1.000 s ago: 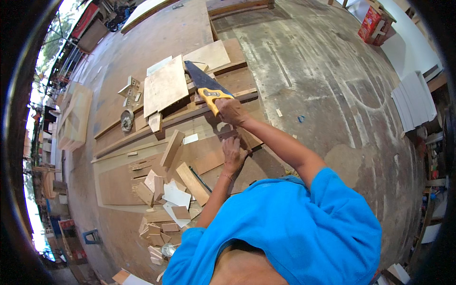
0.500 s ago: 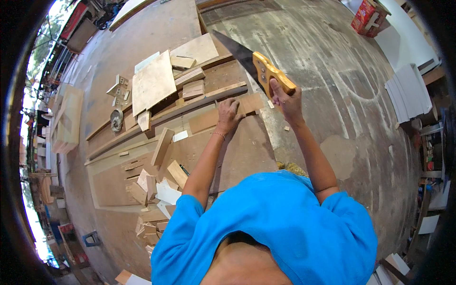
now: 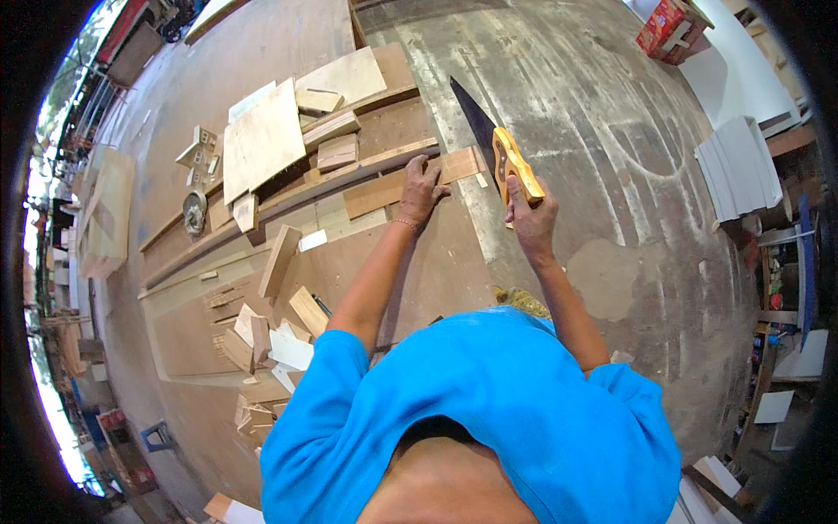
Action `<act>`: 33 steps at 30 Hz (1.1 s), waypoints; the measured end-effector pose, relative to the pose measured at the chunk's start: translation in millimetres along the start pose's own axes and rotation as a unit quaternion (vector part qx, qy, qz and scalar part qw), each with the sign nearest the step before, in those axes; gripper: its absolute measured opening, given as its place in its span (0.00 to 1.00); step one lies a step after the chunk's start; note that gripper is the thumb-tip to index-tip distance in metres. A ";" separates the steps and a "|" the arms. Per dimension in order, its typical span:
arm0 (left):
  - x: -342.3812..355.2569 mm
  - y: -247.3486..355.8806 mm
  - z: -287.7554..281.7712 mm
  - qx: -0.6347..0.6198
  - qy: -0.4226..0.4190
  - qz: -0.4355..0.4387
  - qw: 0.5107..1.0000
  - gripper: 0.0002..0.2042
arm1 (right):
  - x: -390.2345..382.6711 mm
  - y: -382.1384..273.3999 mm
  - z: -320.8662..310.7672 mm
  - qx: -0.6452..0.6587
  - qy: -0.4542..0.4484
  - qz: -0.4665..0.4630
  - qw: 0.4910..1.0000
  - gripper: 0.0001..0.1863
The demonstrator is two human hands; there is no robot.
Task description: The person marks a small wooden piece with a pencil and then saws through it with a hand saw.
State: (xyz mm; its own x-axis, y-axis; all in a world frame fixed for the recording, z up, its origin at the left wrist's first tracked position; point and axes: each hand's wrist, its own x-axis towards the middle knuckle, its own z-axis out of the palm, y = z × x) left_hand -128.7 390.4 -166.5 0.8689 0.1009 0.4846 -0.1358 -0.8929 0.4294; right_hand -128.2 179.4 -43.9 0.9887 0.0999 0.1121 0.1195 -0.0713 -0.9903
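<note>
My left hand (image 3: 422,194) has its bent fingers and thumb on a narrow, light brown board (image 3: 371,197), gripping it across its width beside a long wooden strip (image 3: 313,188). My right hand (image 3: 534,218) is closed around the yellow handle (image 3: 511,160) of a hand saw, whose dark, tapering blade (image 3: 474,113) points away from me, to the right of the narrow board's end. A small pale offcut (image 3: 480,180) lies beside that end.
Plywood pieces (image 3: 262,131), several offcuts (image 3: 257,336) and a round metal container (image 3: 194,210) lie on brown sheets at left and centre. A lumber stack (image 3: 103,210) is at far left. The worn floor (image 3: 585,131) extends right toward white panels (image 3: 742,166) and a red box (image 3: 668,31).
My hands have moved apart. My left hand has gone forward along with the narrow board. The saw has swung rightward from over the boards and now points straighter away from me.
</note>
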 end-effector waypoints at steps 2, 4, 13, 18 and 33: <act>-8.6 -10.3 -5.4 -0.016 -0.025 0.004 1.000 0.22 | -2.0 3.6 -1.0 -0.009 -0.005 0.010 1.000 0.16; -14.6 -17.9 -15.3 -0.023 -0.043 0.010 0.999 0.20 | -2.1 8.2 -0.5 -0.006 0.002 0.014 1.000 0.16; -5.9 -24.7 -12.7 -0.019 -0.068 0.039 0.997 0.14 | -10.2 9.0 -8.6 0.076 -0.014 0.065 0.995 0.11; -2.9 -20.6 -15.5 -0.012 -0.055 0.050 0.997 0.12 | -24.1 14.2 4.0 0.077 -0.026 0.062 0.995 0.11; 2.2 -35.8 -15.4 -0.032 -0.071 0.076 0.994 0.15 | -43.9 13.1 34.9 0.035 -0.054 0.049 0.997 0.14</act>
State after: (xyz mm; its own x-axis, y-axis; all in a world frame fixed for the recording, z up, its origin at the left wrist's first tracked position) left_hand -129.3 429.3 -169.1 0.8938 -0.0990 0.4375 -0.2964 -0.8624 0.4104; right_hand -173.1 208.8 -64.7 0.9794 0.2019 0.0091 0.0129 -0.0175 -0.9998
